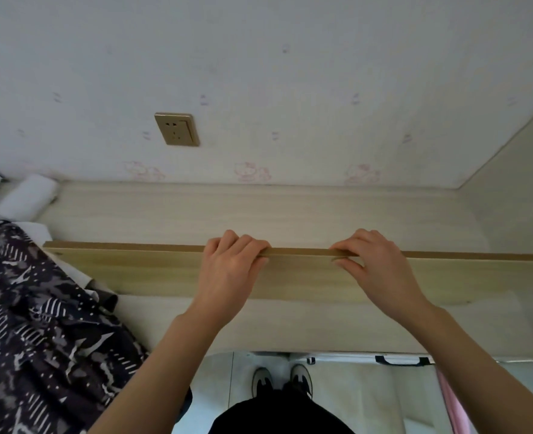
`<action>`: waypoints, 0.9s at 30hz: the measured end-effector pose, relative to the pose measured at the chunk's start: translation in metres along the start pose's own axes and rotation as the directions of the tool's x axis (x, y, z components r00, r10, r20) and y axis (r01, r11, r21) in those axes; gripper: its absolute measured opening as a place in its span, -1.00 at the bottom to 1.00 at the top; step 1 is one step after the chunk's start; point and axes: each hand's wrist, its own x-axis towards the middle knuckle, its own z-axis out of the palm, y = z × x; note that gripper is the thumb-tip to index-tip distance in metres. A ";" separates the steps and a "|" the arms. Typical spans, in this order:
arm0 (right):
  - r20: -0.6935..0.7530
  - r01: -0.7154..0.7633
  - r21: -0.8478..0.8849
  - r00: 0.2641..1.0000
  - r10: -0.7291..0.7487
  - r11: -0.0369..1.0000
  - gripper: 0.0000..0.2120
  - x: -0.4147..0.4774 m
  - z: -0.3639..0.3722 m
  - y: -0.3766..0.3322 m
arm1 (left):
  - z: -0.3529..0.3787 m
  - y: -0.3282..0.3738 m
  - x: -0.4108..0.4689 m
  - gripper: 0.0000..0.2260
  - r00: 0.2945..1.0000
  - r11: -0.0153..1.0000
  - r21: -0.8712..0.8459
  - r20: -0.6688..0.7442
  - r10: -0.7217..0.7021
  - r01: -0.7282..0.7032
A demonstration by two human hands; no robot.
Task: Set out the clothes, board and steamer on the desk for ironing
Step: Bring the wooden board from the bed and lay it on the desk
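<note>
- Left hand (232,264) grips the board's (152,270) top edge, fingers curled over it.
- Right hand (375,261) pinches the same edge.
- Board stands tilted on the desk (259,208); clothes (39,324) lie at its left end.

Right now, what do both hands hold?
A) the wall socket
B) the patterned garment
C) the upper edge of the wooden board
C: the left hand and the right hand both curl their fingers over the upper edge of the wooden board.
</note>
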 end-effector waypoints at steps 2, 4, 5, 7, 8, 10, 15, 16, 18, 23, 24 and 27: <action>0.035 -0.005 0.008 0.999 0.005 1.000 -0.85 0.003 -0.001 0.003 | 0.005 0.000 0.001 -0.78 1.000 1.000 -0.007 0.015 -0.013 0.013; 0.067 -0.010 0.018 0.998 0.009 1.000 -0.85 0.004 -0.002 0.006 | 0.008 0.002 0.001 -0.77 1.000 1.000 -0.015 0.022 -0.021 0.022; 0.081 -0.013 0.022 0.997 0.012 1.000 -0.85 0.004 -0.002 0.008 | 0.010 0.003 0.000 -0.77 0.999 1.000 -0.019 0.025 -0.024 0.025; 0.106 -0.023 0.028 0.994 0.020 0.999 -0.86 0.005 -0.003 0.011 | 0.013 0.006 -0.001 -0.77 0.999 0.999 -0.015 0.032 -0.030 0.031; 0.116 -0.027 0.026 0.993 0.024 0.999 -0.86 0.006 -0.004 0.011 | 0.015 0.007 -0.002 -0.76 0.999 0.999 -0.011 0.035 -0.035 0.036; 0.122 -0.028 0.020 0.992 0.025 0.999 -0.85 0.007 -0.005 0.013 | 0.017 0.009 -0.001 -0.77 0.999 0.999 -0.009 0.029 -0.044 0.044; 0.132 -0.036 0.026 0.991 0.032 0.999 -0.86 0.012 -0.005 0.018 | 0.022 0.008 0.002 -0.79 0.999 0.999 -0.021 0.002 -0.032 0.032; 0.142 -0.040 0.028 0.989 0.036 0.999 -0.86 0.014 -0.005 0.019 | 0.023 0.007 0.003 -0.79 1.000 0.999 -0.030 -0.001 -0.030 0.030; 0.171 -0.043 0.018 0.984 0.039 0.999 -0.86 0.018 -0.005 0.021 | 0.025 0.004 0.004 -0.79 1.000 0.999 -0.044 -0.015 -0.027 0.026; 0.192 0.028 -0.090 0.981 -0.010 0.996 -0.79 0.032 0.000 0.026 | 0.040 -0.005 0.010 -0.80 0.991 0.999 0.008 -0.126 -0.040 0.042; 0.195 0.039 -0.098 0.981 -0.020 0.994 -0.79 0.037 0.001 0.027 | 0.044 -0.007 0.011 -0.79 0.988 0.998 0.025 -0.149 -0.048 0.053; 0.195 0.019 -0.066 0.981 -0.006 0.998 -0.82 0.053 0.001 0.026 | 0.057 -0.012 0.016 -0.77 0.979 0.996 0.068 -0.198 -0.047 0.061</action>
